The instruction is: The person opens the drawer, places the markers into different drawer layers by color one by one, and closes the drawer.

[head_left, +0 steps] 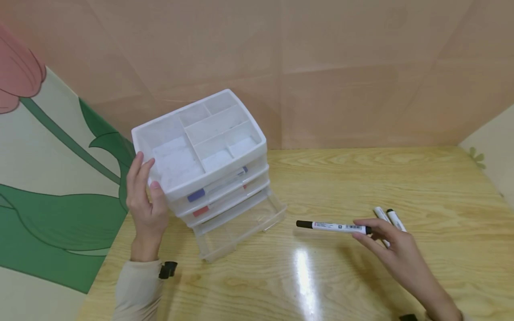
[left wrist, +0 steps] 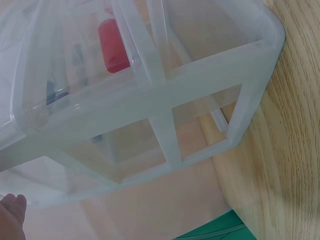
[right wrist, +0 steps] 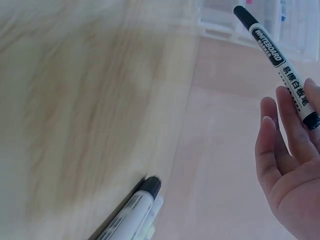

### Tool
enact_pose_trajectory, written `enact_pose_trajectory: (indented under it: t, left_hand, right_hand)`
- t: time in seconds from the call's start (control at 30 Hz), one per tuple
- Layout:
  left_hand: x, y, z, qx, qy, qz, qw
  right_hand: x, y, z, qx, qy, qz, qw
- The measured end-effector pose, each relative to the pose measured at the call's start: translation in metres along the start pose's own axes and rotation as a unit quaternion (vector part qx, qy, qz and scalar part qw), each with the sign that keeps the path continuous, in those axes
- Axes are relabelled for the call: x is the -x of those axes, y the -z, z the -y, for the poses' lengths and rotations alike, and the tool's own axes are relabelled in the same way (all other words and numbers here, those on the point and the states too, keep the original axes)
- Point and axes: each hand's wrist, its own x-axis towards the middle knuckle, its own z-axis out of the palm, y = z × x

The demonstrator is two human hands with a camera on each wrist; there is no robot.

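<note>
My right hand (head_left: 395, 249) pinches a black-capped whiteboard marker (head_left: 331, 227) by one end, above the table. The marker points left toward a white plastic drawer organizer (head_left: 221, 173). In the right wrist view, thumb and fingers hold the marker (right wrist: 274, 55) near its lower end. My left hand (head_left: 146, 205) rests against the organizer's left rim, fingers fairly straight. The bottom drawer (head_left: 233, 234) is pulled out at the front. Through the upper drawers' clear fronts show a blue-purple cap (head_left: 196, 195) and a red cap (head_left: 201, 211).
Two more black-and-white markers (head_left: 396, 219) lie side by side on the wooden table (head_left: 341, 187), behind the right hand. A divided tray tops the organizer. A beige-covered wall (head_left: 341, 89) rises at the back, with a flower-painted wall (head_left: 60, 178) at the left.
</note>
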Motion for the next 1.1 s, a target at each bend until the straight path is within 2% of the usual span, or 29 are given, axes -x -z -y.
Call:
enact_pose_trajectory:
  t: [0.23, 0.43, 0.8, 1.1]
  left_hand:
    - [0.000, 0.000, 0.000, -0.004, 0.000, 0.006, 1.0000]
    - [-0.001, -0.001, 0.000, -0.003, 0.001, 0.004, 1.0000]
    - [0.000, -0.001, 0.001, -0.007, 0.001, 0.003, 1.0000]
    - [-0.001, -0.001, -0.001, -0.008, 0.000, 0.003, 1.0000]
  right_hand:
    - [-0.012, -0.010, 0.015, 0.005, 0.006, 0.008, 0.9999]
    - [-0.019, -0.019, 0.024, -0.011, -0.001, 0.022, 0.9997]
    - [-0.036, -0.045, 0.041, -0.080, 0.012, 0.049, 0.9955]
    - [-0.047, -0.075, 0.051, -0.152, 0.022, 0.082, 0.9847]
